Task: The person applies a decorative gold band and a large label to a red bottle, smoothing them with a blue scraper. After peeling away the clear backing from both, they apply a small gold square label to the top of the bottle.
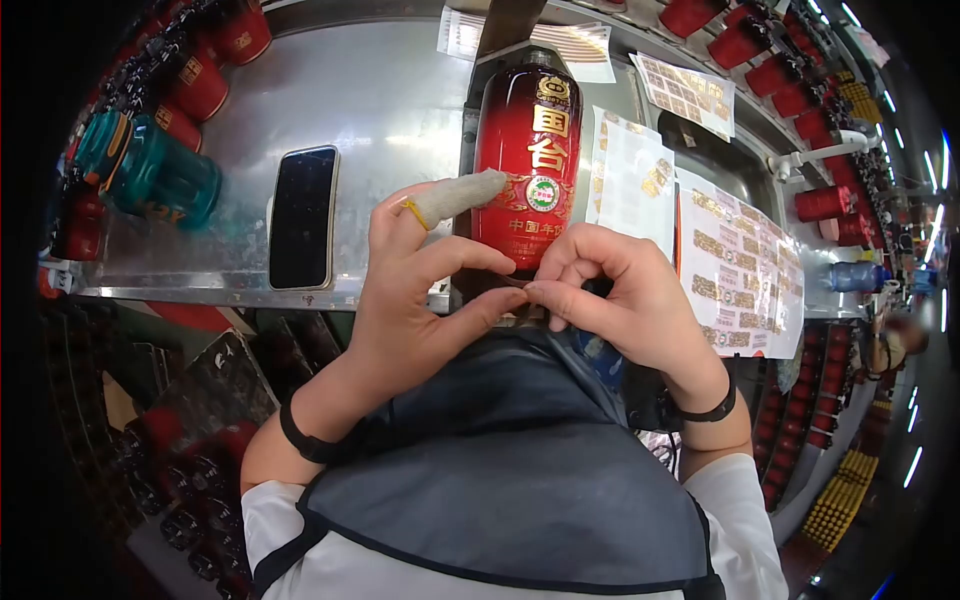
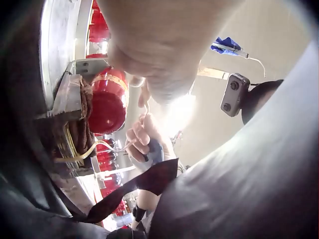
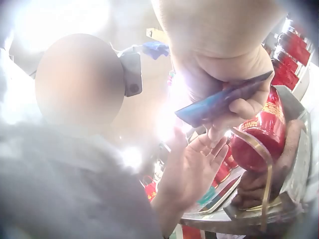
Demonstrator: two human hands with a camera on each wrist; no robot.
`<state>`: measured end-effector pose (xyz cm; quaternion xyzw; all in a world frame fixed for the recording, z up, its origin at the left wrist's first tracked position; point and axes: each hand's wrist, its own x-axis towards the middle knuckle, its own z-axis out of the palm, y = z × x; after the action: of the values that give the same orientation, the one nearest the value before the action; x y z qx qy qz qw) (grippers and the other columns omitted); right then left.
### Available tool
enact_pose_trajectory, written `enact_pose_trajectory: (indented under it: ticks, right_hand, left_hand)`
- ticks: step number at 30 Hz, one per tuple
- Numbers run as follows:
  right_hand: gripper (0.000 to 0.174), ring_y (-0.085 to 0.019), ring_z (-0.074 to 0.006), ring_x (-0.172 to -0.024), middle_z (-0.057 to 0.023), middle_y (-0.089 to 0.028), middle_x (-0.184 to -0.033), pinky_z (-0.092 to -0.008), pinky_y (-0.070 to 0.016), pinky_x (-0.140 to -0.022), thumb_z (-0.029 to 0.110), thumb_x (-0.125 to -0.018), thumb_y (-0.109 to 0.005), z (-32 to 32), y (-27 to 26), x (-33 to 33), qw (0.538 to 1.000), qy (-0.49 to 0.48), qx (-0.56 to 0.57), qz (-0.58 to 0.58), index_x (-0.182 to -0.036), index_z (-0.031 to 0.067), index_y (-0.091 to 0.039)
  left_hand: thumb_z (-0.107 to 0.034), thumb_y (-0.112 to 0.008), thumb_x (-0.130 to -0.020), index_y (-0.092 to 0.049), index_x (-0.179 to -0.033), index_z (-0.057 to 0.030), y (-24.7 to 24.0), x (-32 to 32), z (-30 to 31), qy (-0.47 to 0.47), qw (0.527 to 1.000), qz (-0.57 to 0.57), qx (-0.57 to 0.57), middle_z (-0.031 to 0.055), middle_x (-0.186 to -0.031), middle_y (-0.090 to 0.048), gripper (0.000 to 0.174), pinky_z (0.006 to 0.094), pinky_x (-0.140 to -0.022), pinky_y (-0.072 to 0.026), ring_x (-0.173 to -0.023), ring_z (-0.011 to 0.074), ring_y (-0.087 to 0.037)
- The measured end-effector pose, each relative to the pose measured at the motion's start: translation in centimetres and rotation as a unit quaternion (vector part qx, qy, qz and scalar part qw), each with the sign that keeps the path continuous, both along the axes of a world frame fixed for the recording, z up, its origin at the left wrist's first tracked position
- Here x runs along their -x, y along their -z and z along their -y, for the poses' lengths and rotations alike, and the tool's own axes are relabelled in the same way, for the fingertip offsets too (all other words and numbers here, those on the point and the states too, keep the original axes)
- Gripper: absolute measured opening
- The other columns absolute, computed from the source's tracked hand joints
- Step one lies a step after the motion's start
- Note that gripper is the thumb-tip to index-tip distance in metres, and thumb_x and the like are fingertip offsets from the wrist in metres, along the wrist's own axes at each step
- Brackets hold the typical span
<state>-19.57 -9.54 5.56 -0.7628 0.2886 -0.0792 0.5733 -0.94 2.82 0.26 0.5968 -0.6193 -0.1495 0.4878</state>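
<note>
A red bottle (image 1: pixel 525 150) lies on its side with its base toward the person. My left hand (image 1: pixel 400 270) has a pale finger cover (image 1: pixel 455 197) resting on the bottle, and its thumb meets my right hand's fingertips below the base. Between both hands, in the left wrist view, runs a thin pale strip (image 2: pixel 89 151), which my left fingertips appear to pinch. My right hand (image 1: pixel 630 295) is curled round a flat dark-blue piece (image 3: pixel 219 102). The strip (image 3: pixel 267 174) hangs in a loop beside the bottle base (image 3: pixel 254 152). Its exact hold at the fingertips is partly hidden.
A black phone (image 1: pixel 303 218) and a teal jug (image 1: pixel 165 175) are on the metal table (image 1: pixel 245 110) at the left. Label sheets (image 1: pixel 740 270) lie at the right. Red bottles line both sides. A dark apron (image 1: pixel 500 500) covers the person's lap.
</note>
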Motion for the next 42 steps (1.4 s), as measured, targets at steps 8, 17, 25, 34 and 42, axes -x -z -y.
enact_pose_trajectory:
  ticks: [8, 17, 25, 34, 42]
  right_hand:
    - [0.009, -0.062, -0.0050, -0.065, -0.0008, -0.067, -0.068, -0.0213, -0.0466, -0.062, 0.008, -0.093, -0.070, 0.1, 0.1, 0.1, 0.998, 0.011, -0.050, 0.039, -0.098, 0.0009, -0.067]
    - [0.010, -0.062, -0.0027, -0.076, 0.0011, -0.069, -0.083, -0.0187, -0.0480, -0.071, 0.006, -0.092, -0.072, 1.2, -0.2, 1.4, 0.997, 0.032, -0.054, -0.041, -0.099, -0.0013, -0.068]
    - [0.015, -0.050, -0.0008, -0.066, 0.0061, -0.061, -0.071, -0.0194, -0.0419, -0.061, 0.014, -0.091, -0.077, 1.9, 1.9, 1.3, 0.997, 0.063, -0.051, 0.014, -0.089, 0.0008, -0.070]
    - [0.018, -0.045, -0.0002, -0.063, 0.0081, -0.056, -0.068, -0.0198, -0.0366, -0.057, 0.017, -0.091, -0.078, 2.2, 3.3, 1.4, 0.996, 0.072, -0.053, 0.006, -0.083, 0.0039, -0.068]
    - [0.019, -0.044, -0.0003, -0.061, 0.0085, -0.055, -0.066, -0.0200, -0.0358, -0.056, 0.018, -0.091, -0.077, 2.1, 3.5, 1.2, 0.995, 0.081, -0.063, -0.007, -0.082, 0.0047, -0.067]
  left_hand:
    - [-0.012, -0.080, -0.080, -0.074, -0.087, -0.0100, 0.2, -0.5, 0.2, -0.003, 1.000, -0.010, -0.016, 0.0117, -0.143, -0.057, 0.010, 0.0437, -0.112, -0.0313, -0.134, 0.0314, -0.043]
    - [-0.012, -0.078, -0.082, -0.073, -0.088, -0.0101, 0.4, -0.4, 0.3, -0.021, 0.999, -0.016, -0.027, 0.0125, -0.143, -0.057, 0.007, 0.0423, -0.112, -0.0304, -0.132, 0.0299, -0.045]
    - [-0.016, -0.079, -0.081, -0.073, -0.085, -0.0112, 1.0, -0.1, 0.5, -0.046, 0.998, -0.030, -0.030, 0.0118, -0.140, -0.058, 0.008, 0.0435, -0.112, -0.0292, -0.129, 0.0314, -0.043]
    - [-0.009, -0.076, -0.084, -0.072, -0.088, -0.0090, 1.6, 0.0, 0.4, -0.051, 0.995, -0.052, -0.067, 0.0137, -0.144, -0.056, 0.005, 0.0406, -0.111, -0.0309, -0.127, 0.0275, -0.048]
    - [-0.016, -0.078, -0.083, -0.071, -0.086, -0.0091, 2.5, 0.2, 0.5, -0.061, 0.990, -0.114, -0.062, 0.0137, -0.136, -0.060, 0.011, 0.0384, -0.105, -0.0326, -0.117, 0.0261, -0.050]
